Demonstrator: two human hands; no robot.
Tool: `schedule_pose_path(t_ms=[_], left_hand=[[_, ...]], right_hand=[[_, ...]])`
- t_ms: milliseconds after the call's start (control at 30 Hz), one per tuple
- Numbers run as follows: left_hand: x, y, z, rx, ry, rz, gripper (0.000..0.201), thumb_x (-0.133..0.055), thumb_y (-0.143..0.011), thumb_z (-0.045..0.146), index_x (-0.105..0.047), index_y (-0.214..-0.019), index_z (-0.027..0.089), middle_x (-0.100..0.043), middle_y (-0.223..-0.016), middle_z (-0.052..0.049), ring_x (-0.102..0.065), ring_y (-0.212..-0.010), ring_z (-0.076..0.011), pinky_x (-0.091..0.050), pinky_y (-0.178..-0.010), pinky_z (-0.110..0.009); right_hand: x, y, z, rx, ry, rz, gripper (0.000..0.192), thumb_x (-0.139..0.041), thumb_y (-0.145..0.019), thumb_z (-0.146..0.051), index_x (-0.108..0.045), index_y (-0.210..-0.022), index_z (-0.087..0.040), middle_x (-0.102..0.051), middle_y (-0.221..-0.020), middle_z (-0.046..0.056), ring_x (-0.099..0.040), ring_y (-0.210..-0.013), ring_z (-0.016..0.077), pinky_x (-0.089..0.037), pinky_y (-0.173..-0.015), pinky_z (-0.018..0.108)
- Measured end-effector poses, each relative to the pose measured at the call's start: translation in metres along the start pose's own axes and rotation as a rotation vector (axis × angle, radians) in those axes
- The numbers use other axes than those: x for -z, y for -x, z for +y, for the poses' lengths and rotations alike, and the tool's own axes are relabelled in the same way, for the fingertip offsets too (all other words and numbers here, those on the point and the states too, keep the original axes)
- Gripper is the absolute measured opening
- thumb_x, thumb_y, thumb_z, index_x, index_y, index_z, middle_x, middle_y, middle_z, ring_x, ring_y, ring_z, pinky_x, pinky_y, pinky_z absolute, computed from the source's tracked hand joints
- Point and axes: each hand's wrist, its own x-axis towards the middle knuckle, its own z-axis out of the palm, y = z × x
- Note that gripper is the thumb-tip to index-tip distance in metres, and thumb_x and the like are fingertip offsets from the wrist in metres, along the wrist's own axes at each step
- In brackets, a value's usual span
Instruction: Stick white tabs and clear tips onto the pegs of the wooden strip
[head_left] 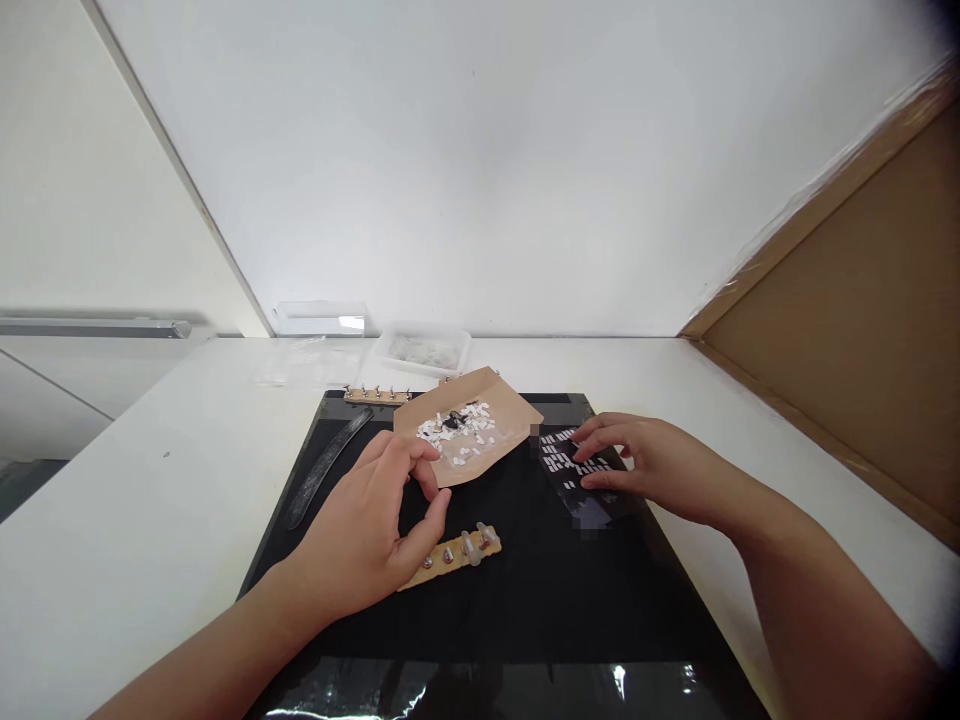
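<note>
My left hand (382, 515) hovers over the black mat, its fingers curled and the thumb apart, with nothing visible between them. Below its thumb lies a light wooden strip (450, 555) with metal pegs; clear, nail-like tips sit on its right end, and my hand hides its left end. Just beyond the fingers, a brown paper piece (510, 410) carries many white scraps (469, 425) and a few dark bits. With thumb and fingers apart, my right hand (649, 455) rests at a dark sheet (600, 505) bearing rows of small white pieces (556, 455). My fingers partly cover that sheet.
A curved black nail file (330, 470) lies on the mat (540, 610) at left. Behind stand another pegged strip (379, 396), a clear plastic tub (424, 350) with translucent pieces, and a clear case (319, 345). A cardboard panel (847, 330) rises at right.
</note>
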Motion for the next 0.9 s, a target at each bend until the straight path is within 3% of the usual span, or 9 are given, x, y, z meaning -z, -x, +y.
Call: schedule_pose_path(t_ms=[233,467,900], left_hand=[[0.0004,-0.0003,0.0003,0.000,-0.005,0.004,0.029,-0.059,-0.101,0.019,-0.046,-0.127,0.024,-0.068,-0.099,-0.002,-0.063,-0.101,-0.0219,-0.053,-0.091,-0.038],[0.0006,0.0019,0.0008,0.002,0.006,0.004,0.032,-0.060,-0.101,0.018,-0.045,-0.129,0.024,-0.068,-0.098,-0.001,-0.063,-0.102,-0.0213,-0.052,-0.092,-0.038],[0.0009,0.0009,0.0012,0.014,0.020,-0.004,0.034,-0.060,-0.101,0.020,-0.044,-0.131,0.024,-0.068,-0.098,-0.002,-0.065,-0.101,-0.0229,-0.053,-0.092,-0.040]], right_hand=[[-0.0015,0.0003,-0.0007,0.008,0.052,0.011,0.017,-0.077,-0.087,-0.051,-0.084,-0.089,-0.035,-0.076,-0.128,0.001,-0.074,-0.095,0.0294,-0.060,-0.074,0.043],[-0.0066,-0.0038,0.0033,0.027,0.090,0.002,0.022,-0.067,-0.095,-0.047,-0.082,-0.087,-0.033,-0.075,-0.125,0.002,-0.071,-0.105,0.0295,-0.058,-0.087,0.046],[-0.0091,-0.0022,-0.0009,0.082,0.090,0.016,0.031,-0.054,-0.103,-0.042,-0.078,-0.092,-0.026,-0.075,-0.121,0.007,-0.072,-0.095,0.0259,-0.060,-0.081,0.043]])
